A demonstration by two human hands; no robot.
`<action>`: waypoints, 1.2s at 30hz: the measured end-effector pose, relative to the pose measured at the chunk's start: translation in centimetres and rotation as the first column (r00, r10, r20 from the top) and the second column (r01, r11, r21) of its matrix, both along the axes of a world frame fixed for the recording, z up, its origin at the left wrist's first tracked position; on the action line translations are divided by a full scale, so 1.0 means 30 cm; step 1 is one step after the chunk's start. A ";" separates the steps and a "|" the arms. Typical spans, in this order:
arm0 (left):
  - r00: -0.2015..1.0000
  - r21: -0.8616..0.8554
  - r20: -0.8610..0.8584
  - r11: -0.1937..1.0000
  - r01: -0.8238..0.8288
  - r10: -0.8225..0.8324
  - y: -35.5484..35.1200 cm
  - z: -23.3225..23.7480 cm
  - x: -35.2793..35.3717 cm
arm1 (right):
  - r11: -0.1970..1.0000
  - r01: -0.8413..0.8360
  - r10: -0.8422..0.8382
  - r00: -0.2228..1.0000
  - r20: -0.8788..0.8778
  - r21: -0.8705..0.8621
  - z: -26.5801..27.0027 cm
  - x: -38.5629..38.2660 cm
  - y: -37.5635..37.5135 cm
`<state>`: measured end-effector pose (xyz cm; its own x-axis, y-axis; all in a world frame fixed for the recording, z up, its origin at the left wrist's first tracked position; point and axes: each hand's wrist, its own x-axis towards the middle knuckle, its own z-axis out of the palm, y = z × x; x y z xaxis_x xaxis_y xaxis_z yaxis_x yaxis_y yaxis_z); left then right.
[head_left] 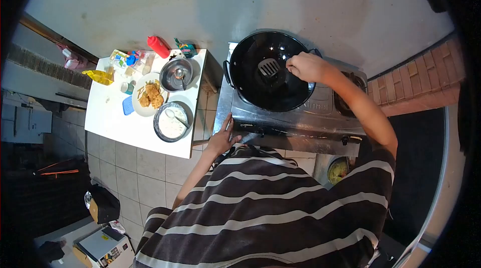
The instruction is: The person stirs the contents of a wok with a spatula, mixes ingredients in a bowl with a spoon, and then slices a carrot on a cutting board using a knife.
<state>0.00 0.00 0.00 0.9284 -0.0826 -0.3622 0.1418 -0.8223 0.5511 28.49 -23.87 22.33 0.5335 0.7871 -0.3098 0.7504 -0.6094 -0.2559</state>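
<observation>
A slotted turner [269, 68] dips into a large black wok [246, 56] on the gas stove [293, 139]. My right hand [305, 67] is closed over the wok's right side, gripping the turner, whose handle is mostly hidden by the fingers. The turner's slotted head lies low in the wok, left of the hand, over dark shiny liquid. At the stove's front left corner, my left hand [222, 140] rests on the metal edge with its fingers stretched out, holding nothing.
Left of the stove, a white table [107, 123] carries a plate of fried food [152, 98], a bowl of white batter with a spoon [171, 121], a steel bowl [173, 83] and a red squeeze bottle [158, 46]. A second burner [353, 87] lies right of the wok.
</observation>
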 end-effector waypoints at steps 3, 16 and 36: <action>0.998 -0.022 0.068 1.000 -0.012 0.013 -0.046 -0.015 -0.013 | 0.998 0.067 -0.067 0.996 0.057 0.013 -0.037 -0.036 -0.021; 1.000 0.017 -0.001 1.000 -0.010 0.010 -0.026 0.024 -0.003 | 0.982 0.099 -0.111 0.992 0.062 0.161 -0.066 -0.062 -0.036; 1.000 0.002 -0.016 1.000 -0.007 0.007 -0.019 0.016 0.003 | 0.975 0.117 -0.137 0.986 0.094 0.191 -0.088 -0.061 -0.005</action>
<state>0.09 -0.56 0.49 0.9230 -0.0756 -0.3772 0.1563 -0.8223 0.5471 26.67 -24.00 19.70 0.6547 0.7490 -0.1022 0.6989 -0.6513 -0.2955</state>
